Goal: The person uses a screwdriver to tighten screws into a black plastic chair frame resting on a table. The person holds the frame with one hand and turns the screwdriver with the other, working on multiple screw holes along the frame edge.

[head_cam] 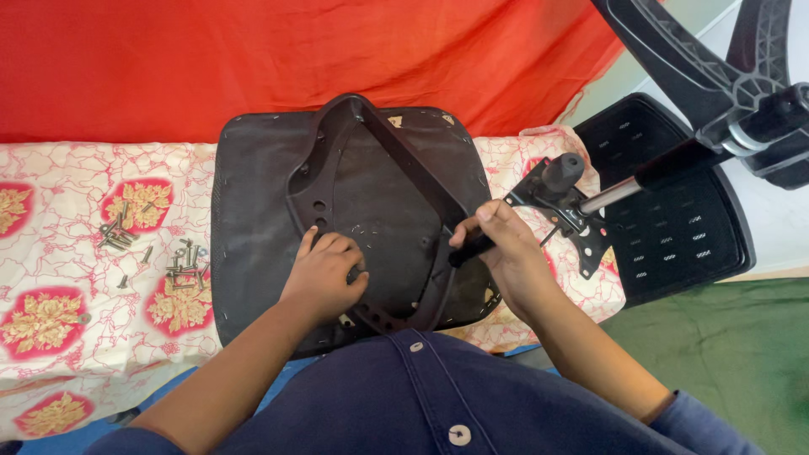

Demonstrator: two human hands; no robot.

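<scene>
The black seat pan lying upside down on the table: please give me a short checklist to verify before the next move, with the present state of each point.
1. Seat pan lies flat, underside up, on the patterned cloth: ok.
2. Left hand presses on the black frame to steady it: ok.
3. Right hand grips the black tool handle: ok.
4. Tool tip seated in a fastener: cannot tell, the hand hides it.
5. Loose screws lie in piles to the left of the seat pan, within reach: ok.
6. Chair mechanism with gas cylinder lies close by the right hand, possibly crowding it: cannot tell.
</scene>
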